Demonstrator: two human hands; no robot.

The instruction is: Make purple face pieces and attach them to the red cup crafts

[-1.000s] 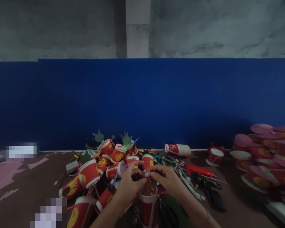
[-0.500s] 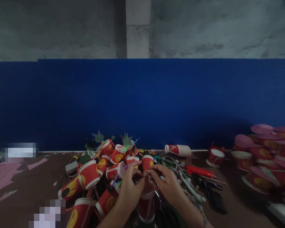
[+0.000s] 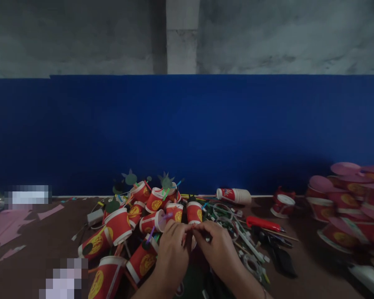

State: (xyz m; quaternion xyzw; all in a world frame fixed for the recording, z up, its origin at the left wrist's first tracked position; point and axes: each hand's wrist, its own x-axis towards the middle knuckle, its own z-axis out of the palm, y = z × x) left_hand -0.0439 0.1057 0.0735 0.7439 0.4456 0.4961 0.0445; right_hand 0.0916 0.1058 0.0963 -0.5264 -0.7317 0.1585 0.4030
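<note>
My left hand [image 3: 175, 249] and my right hand [image 3: 217, 246] meet at the front centre, fingertips pinched together. What they pinch is too small and hidden to make out. A sliver of red and white shows between the palms, mostly covered by the fingers. Just beyond the fingertips stands a red paper cup [image 3: 194, 212] with a yellow round print. To the left of my left hand lies a heap of similar cups, among them a tilted cup [image 3: 143, 258] and a cup with a purple straw [image 3: 151, 222].
Cable ties and straws [image 3: 247, 241] lie right of my hands, beside a red-handled tool [image 3: 264, 224] and black scissors [image 3: 282, 259]. Stacked cups [image 3: 233, 196] lie by the blue wall panel [image 3: 187, 133]. Pink-topped cups [image 3: 345, 199] crowd the right; pink paper [image 3: 9, 226] lies left.
The red cup that stood upright beneath my hands no longer shows there; dark green lies in that spot. My hands have closed in together, their fingertips now touching.
</note>
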